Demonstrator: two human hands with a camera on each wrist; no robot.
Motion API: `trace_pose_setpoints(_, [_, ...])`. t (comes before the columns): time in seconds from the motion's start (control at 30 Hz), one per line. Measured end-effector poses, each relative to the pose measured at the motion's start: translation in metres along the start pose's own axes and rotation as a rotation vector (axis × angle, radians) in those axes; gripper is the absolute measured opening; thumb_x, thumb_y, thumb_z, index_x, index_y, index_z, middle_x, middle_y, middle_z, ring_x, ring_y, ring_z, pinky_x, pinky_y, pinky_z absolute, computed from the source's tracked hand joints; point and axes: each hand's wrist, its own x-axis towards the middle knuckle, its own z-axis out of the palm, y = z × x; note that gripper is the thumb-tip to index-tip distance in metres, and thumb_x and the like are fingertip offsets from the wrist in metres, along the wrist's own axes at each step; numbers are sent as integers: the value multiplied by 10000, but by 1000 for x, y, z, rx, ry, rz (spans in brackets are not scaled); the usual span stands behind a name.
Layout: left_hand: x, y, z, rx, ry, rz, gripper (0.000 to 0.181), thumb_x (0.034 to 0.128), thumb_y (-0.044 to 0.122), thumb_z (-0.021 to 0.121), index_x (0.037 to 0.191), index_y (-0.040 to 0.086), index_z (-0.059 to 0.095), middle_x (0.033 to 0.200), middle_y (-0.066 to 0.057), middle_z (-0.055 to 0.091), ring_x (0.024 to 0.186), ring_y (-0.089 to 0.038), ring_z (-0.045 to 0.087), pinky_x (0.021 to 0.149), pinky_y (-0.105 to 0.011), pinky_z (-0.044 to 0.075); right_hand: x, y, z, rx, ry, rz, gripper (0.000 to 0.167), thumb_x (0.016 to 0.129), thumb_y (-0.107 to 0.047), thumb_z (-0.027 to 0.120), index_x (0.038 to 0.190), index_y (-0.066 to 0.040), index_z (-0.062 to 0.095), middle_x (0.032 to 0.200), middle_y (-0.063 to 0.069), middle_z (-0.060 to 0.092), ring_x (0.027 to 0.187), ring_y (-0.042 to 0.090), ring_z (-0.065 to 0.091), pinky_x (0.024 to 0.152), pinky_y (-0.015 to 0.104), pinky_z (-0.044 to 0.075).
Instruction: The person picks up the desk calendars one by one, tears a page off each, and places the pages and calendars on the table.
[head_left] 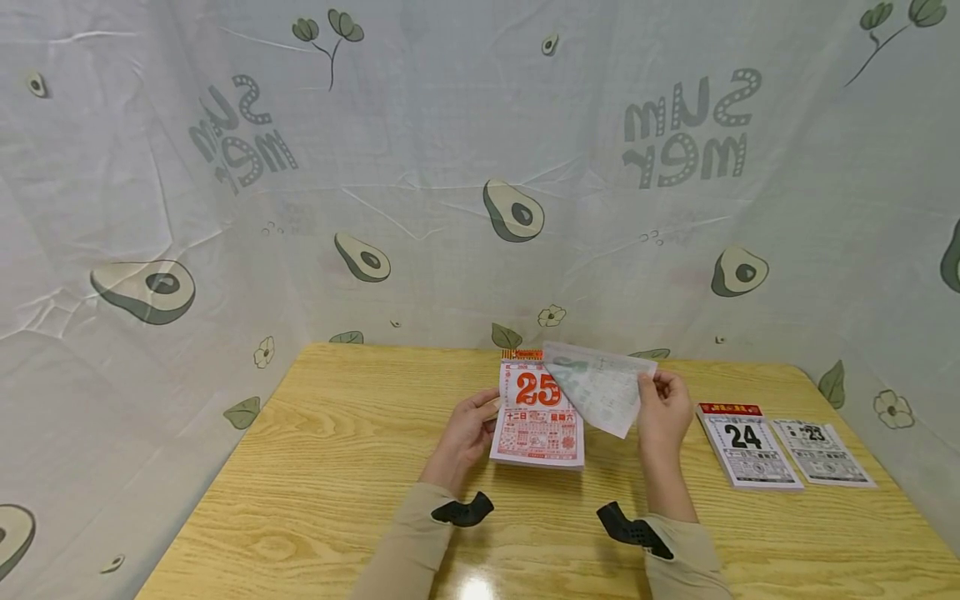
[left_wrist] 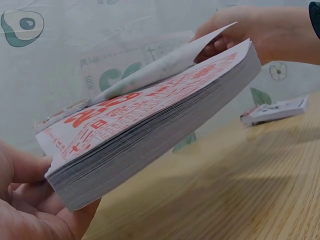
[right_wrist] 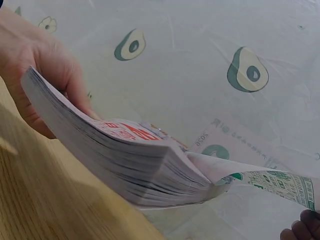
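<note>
The tear-off calendar showing a red 25 (head_left: pixel 537 433) is held tilted above the wooden table (head_left: pixel 337 467). The left hand (head_left: pixel 467 432) grips its side; the right hand (head_left: pixel 666 412), apart, pinches the lifted leaf (head_left: pixel 600 390). For a clean tear, the left grip should probably be firm and the pull slow, along the header strip (head_left: pixel 522 355). Farther right lies the calendar pad showing 24 (head_left: pixel 752 452)

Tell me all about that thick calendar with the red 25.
The calendar is a thick pad of thin, papery white sheets, the exposed one printed in red, with an orange-red strip at its top. It is held tilted above the table, its side gripped by the left hand. The right hand holds a green-printed sheet slanting across its upper right corner.
</note>
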Motion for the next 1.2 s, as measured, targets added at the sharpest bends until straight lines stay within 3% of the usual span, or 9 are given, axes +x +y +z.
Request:
trace_pose_setpoints(0.27, [1, 3, -1, 16, -30, -10, 417, 1000, 21, 454, 1398, -100, 426, 932, -6, 704, 731, -57, 688, 666, -215, 545, 1, -2, -3, -43, -9, 16, 190, 966, -183, 580, 1035, -6, 569, 849, -101, 497, 792, 30, 461, 663, 92, 389])
trace_pose_setpoints(0.7, [-1, 6, -9, 134, -77, -33, 405, 1002, 91, 503, 1380, -53, 487, 987, -37, 718, 752, -86, 704, 675, -239, 552, 7, -4, -13, -119, -41, 32, 290, 975, -231, 569, 1109, 26, 581, 827, -118, 504, 747, 23, 477, 624, 97, 399])
trace_pose_setpoints(1.2, [1, -2, 0, -14, 3, 6, 411, 1006, 25, 449, 1397, -98, 429, 917, -9, 711, 734, -65, 692, 660, -212, 544, -2, -1, 1, -68, -20, 21, 264, 973, -192, 577, 1084, 47, 572, 889, -39, 507, 792, 36, 456, 650, 96, 389])
